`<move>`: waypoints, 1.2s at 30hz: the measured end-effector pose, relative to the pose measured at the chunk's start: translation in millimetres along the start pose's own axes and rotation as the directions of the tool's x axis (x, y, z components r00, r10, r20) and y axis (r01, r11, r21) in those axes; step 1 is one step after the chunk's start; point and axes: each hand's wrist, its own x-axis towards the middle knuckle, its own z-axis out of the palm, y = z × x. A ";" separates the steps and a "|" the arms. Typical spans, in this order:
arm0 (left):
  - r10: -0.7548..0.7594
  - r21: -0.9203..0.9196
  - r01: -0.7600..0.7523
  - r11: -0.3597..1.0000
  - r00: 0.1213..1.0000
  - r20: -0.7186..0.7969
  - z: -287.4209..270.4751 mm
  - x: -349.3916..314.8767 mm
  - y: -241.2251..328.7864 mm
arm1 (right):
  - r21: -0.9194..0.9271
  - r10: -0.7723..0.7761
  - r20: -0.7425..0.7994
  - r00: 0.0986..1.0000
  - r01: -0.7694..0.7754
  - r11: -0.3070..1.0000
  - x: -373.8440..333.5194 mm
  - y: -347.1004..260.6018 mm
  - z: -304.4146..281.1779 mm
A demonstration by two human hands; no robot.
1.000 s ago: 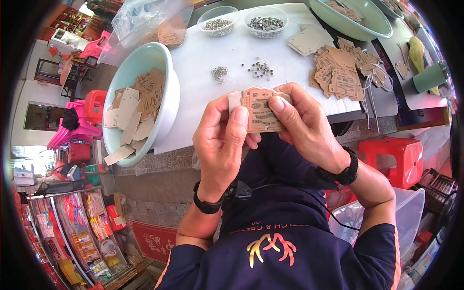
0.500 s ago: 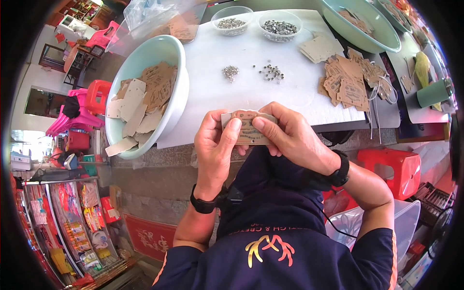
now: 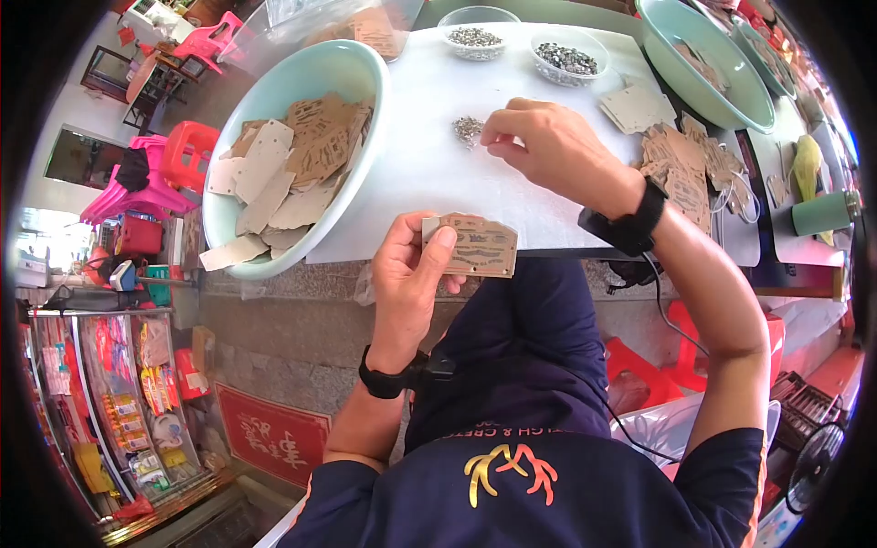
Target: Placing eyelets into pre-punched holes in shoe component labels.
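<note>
My left hand (image 3: 409,279) holds a brown cardboard tag (image 3: 484,247) by its left end, with the thumb on its printed face. The tag has a wavy top edge and small holes along its lower edge. Over the white table sheet (image 3: 420,183), my right hand (image 3: 562,151) has its thumb and fingers drawn together beside a small pile of silver metal pieces (image 3: 467,130). Whatever may be between those fingertips is too small to make out. The hand hides the second group of loose metal pieces.
At left stands a pale green basin (image 3: 370,155) of cardboard pieces. Two clear bowls hold metal bits, one silver (image 3: 477,38) and one darker (image 3: 568,62). Stacked brown tags (image 3: 676,173) lie at right, near another green basin (image 3: 763,114) and a green cylinder (image 3: 819,213).
My right hand has let go of the tag and moved up and right to the metal pieces. My left hand still holds the tag. The view has shifted slightly.
</note>
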 end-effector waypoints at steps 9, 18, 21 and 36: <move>-0.012 -0.055 0.011 0.998 1.000 -0.013 -3.6 1.9 3.2 | -0.303 -0.242 0.192 0.951 0.292 0.907 30.8 18.7 22.9; -0.007 -0.012 0.007 1.000 1.000 0.008 -6.0 7.0 1.2 | -0.284 -0.401 0.248 0.882 0.462 0.840 36.3 14.3 23.1; -0.006 -0.042 0.006 0.999 1.000 0.002 -2.9 7.5 3.5 | -0.316 -0.383 0.216 0.898 0.435 0.843 34.4 14.2 24.6; 0.034 0.046 -0.037 0.998 0.998 0.059 6.6 17.6 -1.6 | -0.221 -0.116 0.212 0.970 0.163 0.961 -8.9 19.6 3.4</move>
